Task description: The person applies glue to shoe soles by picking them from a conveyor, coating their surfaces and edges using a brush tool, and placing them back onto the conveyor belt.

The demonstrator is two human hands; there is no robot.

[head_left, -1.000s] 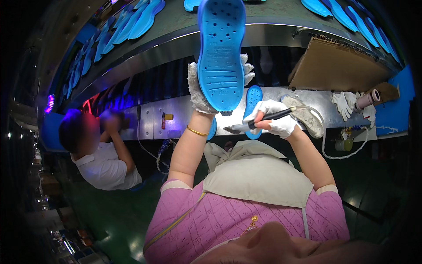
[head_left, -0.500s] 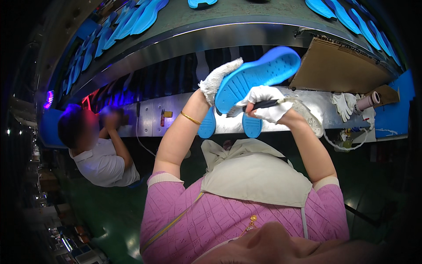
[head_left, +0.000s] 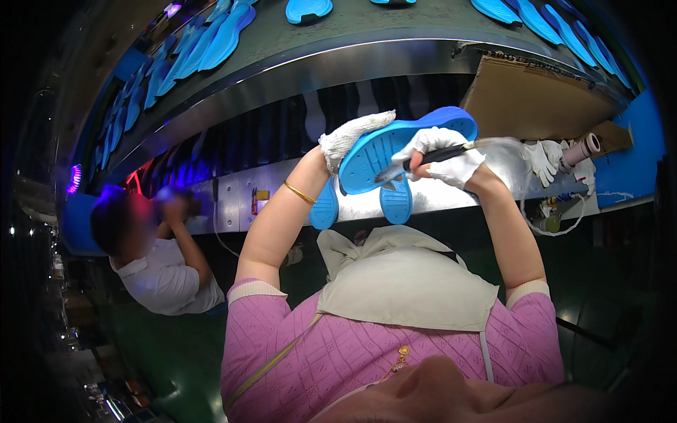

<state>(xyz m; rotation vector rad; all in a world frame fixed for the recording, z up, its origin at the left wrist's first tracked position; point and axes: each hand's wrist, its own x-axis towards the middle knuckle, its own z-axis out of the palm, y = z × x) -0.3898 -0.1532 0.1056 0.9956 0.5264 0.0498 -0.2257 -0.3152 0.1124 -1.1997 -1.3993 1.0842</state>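
Note:
A blue shoe sole (head_left: 363, 166) is held up over the metal bench, tilted, its patterned face toward me. Around its far left edge, my gloved left hand (head_left: 352, 137) is closed. My right hand (head_left: 455, 171), in a white glove with bare fingertips, grips a brush (head_left: 443, 153) by its dark handle. The bristles lie at the near end of the sole, touching or nearly touching it. Two more blue soles, one to the left (head_left: 324, 206) and one to the right (head_left: 396, 203), lie below on the bench, partly hidden by the held sole.
Beyond the bench runs a conveyor belt (head_left: 395, 28) carrying several blue soles. A cardboard sheet (head_left: 536, 106) leans at the right, near white gloves (head_left: 541, 162) and a pinkish roll (head_left: 582, 149). At the left, a person (head_left: 166, 271) works beside a small red-and-yellow tool (head_left: 259, 200).
The held sole has come down and tilted flatter, with my left hand lower too. My right hand with the brush has shifted slightly right. Soles on the belt have moved left.

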